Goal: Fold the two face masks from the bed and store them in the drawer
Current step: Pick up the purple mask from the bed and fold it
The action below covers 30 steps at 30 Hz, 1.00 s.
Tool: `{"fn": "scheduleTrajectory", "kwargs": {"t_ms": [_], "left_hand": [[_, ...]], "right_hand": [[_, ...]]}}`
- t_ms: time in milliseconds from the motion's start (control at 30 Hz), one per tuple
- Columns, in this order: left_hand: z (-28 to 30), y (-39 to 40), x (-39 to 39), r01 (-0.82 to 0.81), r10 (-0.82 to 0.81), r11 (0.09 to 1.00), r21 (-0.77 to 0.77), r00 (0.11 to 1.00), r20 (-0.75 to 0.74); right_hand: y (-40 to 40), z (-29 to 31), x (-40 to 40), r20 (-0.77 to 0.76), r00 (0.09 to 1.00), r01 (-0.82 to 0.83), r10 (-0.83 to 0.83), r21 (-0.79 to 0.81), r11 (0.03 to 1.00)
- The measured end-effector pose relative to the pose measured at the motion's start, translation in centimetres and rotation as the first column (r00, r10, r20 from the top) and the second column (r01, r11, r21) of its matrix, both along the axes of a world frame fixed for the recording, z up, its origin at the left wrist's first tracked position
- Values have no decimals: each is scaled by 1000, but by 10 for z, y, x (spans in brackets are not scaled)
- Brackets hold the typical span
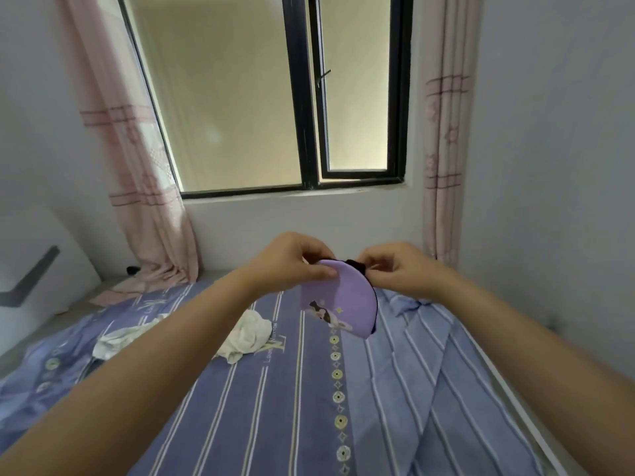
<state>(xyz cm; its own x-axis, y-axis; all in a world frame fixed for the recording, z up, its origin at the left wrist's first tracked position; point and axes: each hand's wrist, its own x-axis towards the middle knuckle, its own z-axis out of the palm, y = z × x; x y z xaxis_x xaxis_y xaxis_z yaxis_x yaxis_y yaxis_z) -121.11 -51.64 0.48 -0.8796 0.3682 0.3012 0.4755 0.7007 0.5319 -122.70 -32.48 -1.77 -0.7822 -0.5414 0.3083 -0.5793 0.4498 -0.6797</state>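
I hold a purple face mask [343, 300] up over the bed, folded into a half-round shape with a cartoon figure printed on it and a black edge. My left hand [292, 262] pinches its top left corner. My right hand [398, 269] pinches its top right, where a black strap bunches. A crumpled white cloth [251, 334], possibly the second mask, lies on the bed partly behind my left forearm. No drawer is in view.
The bed [309, 407] has a blue striped sheet and fills the lower half. A black-framed window [302, 132] with pink curtains [151, 218] is behind it. A white object [41, 269] leans at the left wall. Walls close in on both sides.
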Motion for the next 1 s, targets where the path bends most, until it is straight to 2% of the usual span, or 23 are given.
{"fn": "scheduleTrajectory", "kwargs": {"t_ms": [67, 167, 267, 333, 367, 433, 467, 533, 600, 733, 767, 800, 833, 867, 900, 933, 967, 1000], "left_hand": [[-3, -6, 0, -40, 39, 999, -9, 996, -78], [-9, -12, -2, -97, 96, 995, 0, 984, -150], [-14, -12, -1, -165, 172, 985, 49, 958, -230], [-15, -13, 0, -194, 220, 974, 119, 938, -268], [-16, -15, 2, -193, 225, 972, 137, 933, -280], [-17, -19, 4, -177, 210, 975, 132, 929, -304], [-18, -21, 4, -175, 203, 978, 116, 925, -320], [-21, -25, 2, -200, 214, 977, 74, 915, -343], [-25, -30, -1, -255, 241, 967, 11, 899, -366], [-36, -35, 0, -334, 210, 931, -145, 818, -535], [-40, -35, 1, -337, 171, 924, -179, 785, -595], [-43, -33, 2, -349, 125, 909, -229, 750, -649], [-46, -31, 3, -368, 99, 892, -261, 724, -683], [-49, -29, 3, -386, 76, 879, -279, 692, -718], [-53, -26, 5, -404, 58, 870, -281, 651, -757], [-58, -25, 7, -412, 43, 870, -270, 611, -791], [-63, -23, 8, -408, 32, 876, -255, 577, -816], [-68, -21, 10, -399, 25, 885, -239, 554, -832]], "right_hand": [[-1, 0, -2, 18, 997, 77, -76, -109, 991], [-2, 1, -4, 175, 984, 70, -23, -269, 960], [-1, 3, -1, 294, 953, -7, 76, -230, 973], [5, 4, -1, 335, 941, -19, 56, -113, 993], [8, 4, -1, 314, 949, -4, 12, -27, 1000], [13, 2, -3, 181, 976, 101, -120, 107, 989], [15, -1, -3, 119, 979, 159, -165, 59, 986], [23, -6, -2, 105, 978, 198, -181, -177, 964], [32, -7, 5, 125, 991, 81, -43, -318, 945], [35, -19, 22, 198, 941, -211, 273, -285, 935], [31, -24, 26, 208, 881, -321, 424, -395, 861], [22, -27, 33, 185, 775, -410, 605, -581, 703], [13, -32, 37, 108, 650, -423, 752, -771, 476], [6, -35, 37, 23, 594, -348, 804, -894, 283], [1, -36, 31, -3, 643, -239, 766, -951, 197], [-3, -35, 24, 43, 784, -135, 619, -962, 237], [-6, -33, 16, 144, 929, 5, 341, -926, 377], [-7, -33, 10, 236, 971, 212, -24, -816, 537]]}}
